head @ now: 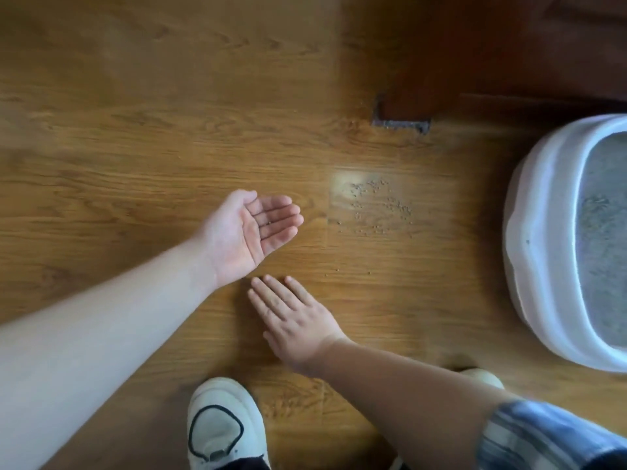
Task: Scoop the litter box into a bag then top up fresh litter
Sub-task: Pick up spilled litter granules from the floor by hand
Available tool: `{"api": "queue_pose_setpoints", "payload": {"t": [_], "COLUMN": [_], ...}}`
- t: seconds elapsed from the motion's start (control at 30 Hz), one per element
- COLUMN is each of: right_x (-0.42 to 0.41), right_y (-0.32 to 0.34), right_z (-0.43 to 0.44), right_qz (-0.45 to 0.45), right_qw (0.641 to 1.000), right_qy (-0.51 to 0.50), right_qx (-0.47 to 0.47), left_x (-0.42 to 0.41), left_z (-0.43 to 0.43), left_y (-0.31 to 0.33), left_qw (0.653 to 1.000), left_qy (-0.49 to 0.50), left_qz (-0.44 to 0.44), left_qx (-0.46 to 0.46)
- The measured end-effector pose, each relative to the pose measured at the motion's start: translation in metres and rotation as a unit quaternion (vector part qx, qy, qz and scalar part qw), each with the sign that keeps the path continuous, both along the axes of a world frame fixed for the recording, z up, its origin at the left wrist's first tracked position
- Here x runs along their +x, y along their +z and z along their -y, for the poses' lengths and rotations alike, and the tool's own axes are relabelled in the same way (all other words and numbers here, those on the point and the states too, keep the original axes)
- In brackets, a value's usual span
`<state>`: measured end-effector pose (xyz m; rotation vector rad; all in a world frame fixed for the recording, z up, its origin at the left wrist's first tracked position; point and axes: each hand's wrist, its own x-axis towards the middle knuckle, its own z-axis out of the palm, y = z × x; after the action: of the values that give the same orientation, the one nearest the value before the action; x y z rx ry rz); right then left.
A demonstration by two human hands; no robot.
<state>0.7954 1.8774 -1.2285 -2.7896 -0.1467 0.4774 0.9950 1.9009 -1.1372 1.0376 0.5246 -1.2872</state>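
A white oval litter box (532, 252) stands on the wooden floor at the right edge, filled with grey litter (607, 232). Spilled litter granules (376, 206) lie scattered on the floor to its left. My left hand (251, 232) is held palm up and cupped, left of the spill, with a few granules resting on its fingers. My right hand (291, 317) lies flat, palm down, on the floor just below the left hand, fingers together. No scoop or bag is in view.
A dark wooden furniture leg (403, 110) stands behind the spill, with furniture stretching to the top right. My white shoe (224, 425) is at the bottom centre, and a second shoe tip (481, 376) shows beside the box.
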Motion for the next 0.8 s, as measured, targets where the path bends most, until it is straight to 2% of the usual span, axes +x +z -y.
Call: {"api": "queue_pose_setpoints", "payload": {"t": [0.1,0.2,0.3,0.43,0.6,0.8], "right_x": [-0.018,-0.018,-0.009,-0.015,-0.084,-0.082], "right_y": [-0.007,-0.005,0.0,0.014,0.017,-0.001], "right_z": [0.033,0.084,0.123,0.118,0.073,0.143], "right_qz": [-0.01,-0.011,-0.032,-0.012,-0.021,-0.043], "right_qw": [0.999,0.998,0.995,0.994,0.998,0.986], "right_qy": [0.015,-0.04,-0.052,-0.081,-0.054,-0.149], "right_qx": [-0.026,-0.056,-0.082,-0.077,-0.022,-0.061], "left_x": [-0.011,-0.017,-0.019,-0.02,-0.033,-0.042], "left_z": [0.005,0.01,0.017,0.029,0.048,0.063], "left_y": [-0.004,-0.005,-0.005,-0.008,-0.018,-0.028], "left_qw": [1.0,1.0,0.999,1.0,0.999,0.995], "left_qy": [-0.023,-0.028,-0.034,-0.028,-0.032,-0.088], "left_qz": [-0.006,-0.008,-0.001,-0.008,-0.035,-0.036], "left_qx": [0.002,0.003,0.005,-0.007,-0.014,-0.001]}}
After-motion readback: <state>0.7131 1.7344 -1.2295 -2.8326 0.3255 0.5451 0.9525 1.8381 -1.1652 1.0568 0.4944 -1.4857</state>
